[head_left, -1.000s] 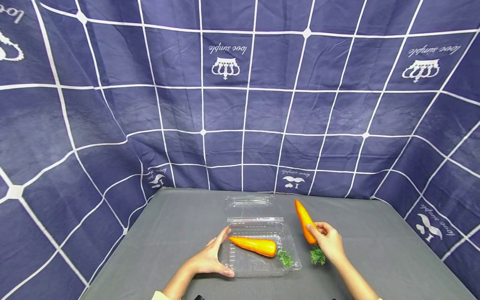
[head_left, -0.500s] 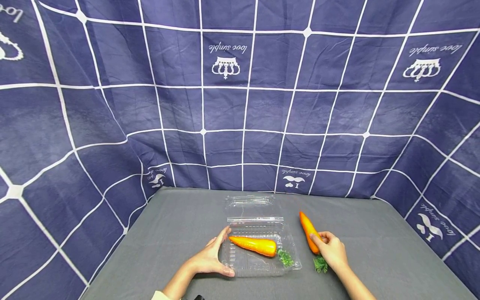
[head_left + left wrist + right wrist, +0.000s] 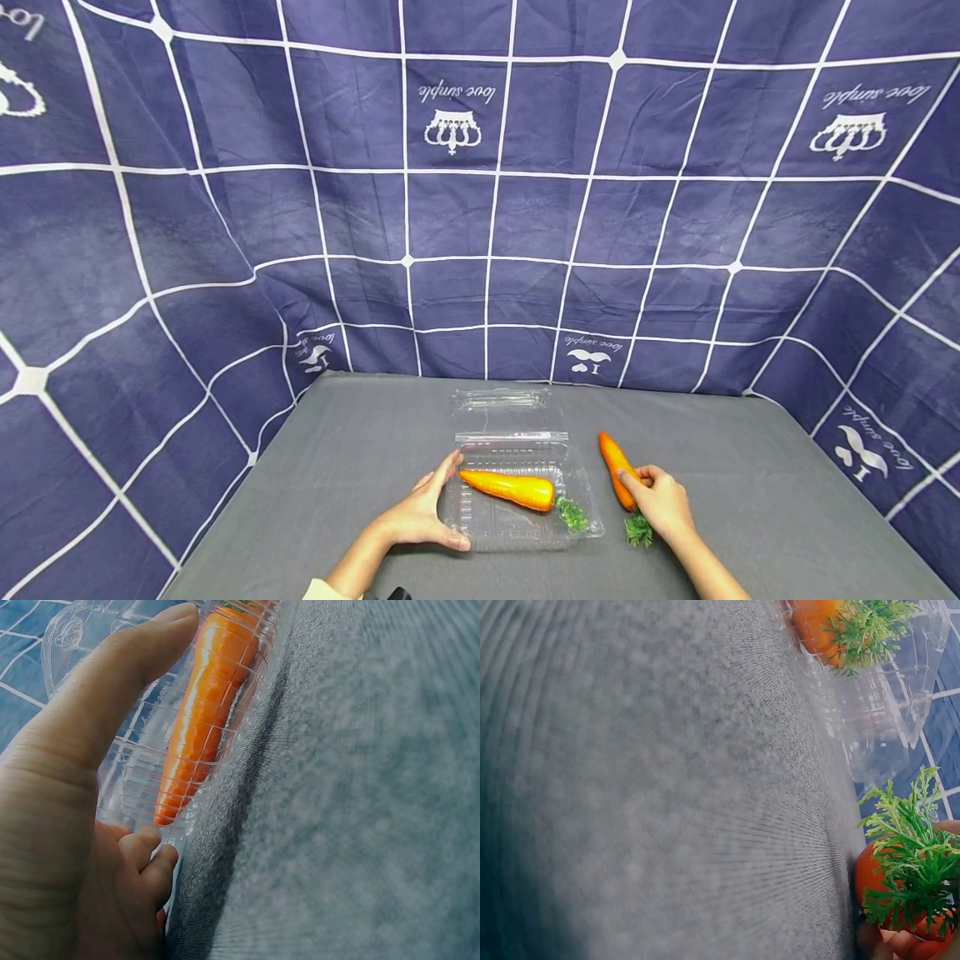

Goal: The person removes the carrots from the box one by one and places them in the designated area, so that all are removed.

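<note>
A clear plastic clamshell container point(image 3: 517, 533) sits on the grey surface with its lid folded back. Inside lies one orange carrot point(image 3: 510, 489) with green leaves at its right end. My left hand point(image 3: 420, 512) spans the container's left side, thumb at the near corner and fingers at the far corner. To the right of the container, my right hand point(image 3: 663, 500) holds a second carrot point(image 3: 617, 467) by its thick end, tip pointing away; it appears down at the grey surface. In the right wrist view, that carrot's green leaves point(image 3: 911, 862) cover part of the fingers.
The container's lid point(image 3: 504, 408) lies flat behind its base. A blue curtain point(image 3: 517, 217) with white grid lines hangs along the back and sides of the grey table point(image 3: 300, 467).
My right hand has moved slightly right and towards me, lowering its carrot to the grey surface. The left hand, the container and the carrot inside stay in place.
</note>
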A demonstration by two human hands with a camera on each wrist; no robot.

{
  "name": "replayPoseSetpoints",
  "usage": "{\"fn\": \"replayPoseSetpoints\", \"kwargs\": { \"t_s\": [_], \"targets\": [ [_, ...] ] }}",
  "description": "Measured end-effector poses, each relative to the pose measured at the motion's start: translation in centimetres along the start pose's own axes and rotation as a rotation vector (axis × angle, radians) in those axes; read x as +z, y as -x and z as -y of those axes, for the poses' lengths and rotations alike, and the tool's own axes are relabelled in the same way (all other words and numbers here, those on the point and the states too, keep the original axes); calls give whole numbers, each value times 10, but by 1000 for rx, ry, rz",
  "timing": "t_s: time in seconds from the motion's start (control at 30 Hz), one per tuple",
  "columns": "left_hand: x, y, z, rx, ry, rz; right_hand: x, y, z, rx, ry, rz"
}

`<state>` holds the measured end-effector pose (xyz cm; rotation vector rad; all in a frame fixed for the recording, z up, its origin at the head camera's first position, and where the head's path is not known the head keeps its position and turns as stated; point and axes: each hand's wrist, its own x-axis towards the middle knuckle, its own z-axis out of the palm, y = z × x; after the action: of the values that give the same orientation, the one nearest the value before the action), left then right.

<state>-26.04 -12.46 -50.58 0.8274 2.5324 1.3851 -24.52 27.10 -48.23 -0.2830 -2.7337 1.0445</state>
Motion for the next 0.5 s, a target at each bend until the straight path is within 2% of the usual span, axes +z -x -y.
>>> {"fn": "replayPoseSetpoints", "kwargs": {
  "t_s": [0.17,0.5],
  "targets": [
    [-1,-2,-1,3,-2,-5,-2,-1,2,13,19,32],
    [0,0,0,0,-7,-9,-9,-1,5,-6,56,41]
  ]
}}
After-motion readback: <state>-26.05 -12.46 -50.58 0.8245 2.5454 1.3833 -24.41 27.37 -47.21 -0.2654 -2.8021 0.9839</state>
